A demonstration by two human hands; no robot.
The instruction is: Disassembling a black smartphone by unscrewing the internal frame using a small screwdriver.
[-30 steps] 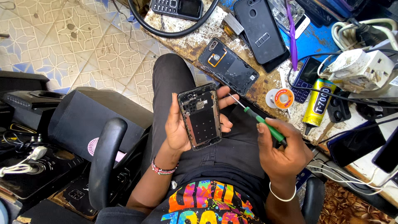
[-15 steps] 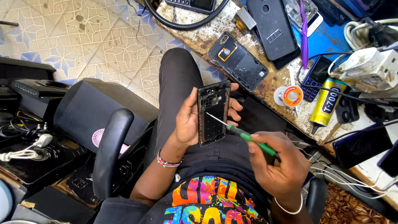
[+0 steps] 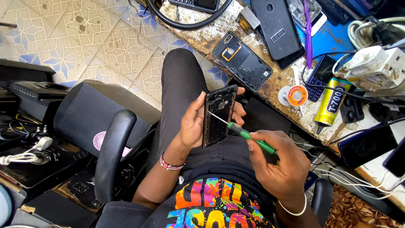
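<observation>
My left hand (image 3: 195, 122) grips an opened black phone (image 3: 218, 116) over my lap, its back off and insides facing up, tilted nearly edge-on. My right hand (image 3: 280, 162) holds a green-handled screwdriver (image 3: 249, 137); its thin metal tip touches the phone's upper inner part. A beaded bracelet sits on my left wrist and a white band on the right. The phone's black back cover (image 3: 242, 61) with an orange-ringed camera opening lies on the worn workbench (image 3: 211, 31) just beyond my knee.
On the bench lie another black phone (image 3: 278, 27), a purple pry tool (image 3: 309, 29), a solder spool (image 3: 296, 96), a yellow glue tube (image 3: 331, 105), a keypad phone (image 3: 320, 76) and white cables. A black chair armrest (image 3: 114, 152) and black boxes stand at my left.
The phone has turned from flat-facing to nearly edge-on in my left hand. The screwdriver has swung in from beside the phone until its tip rests inside the frame.
</observation>
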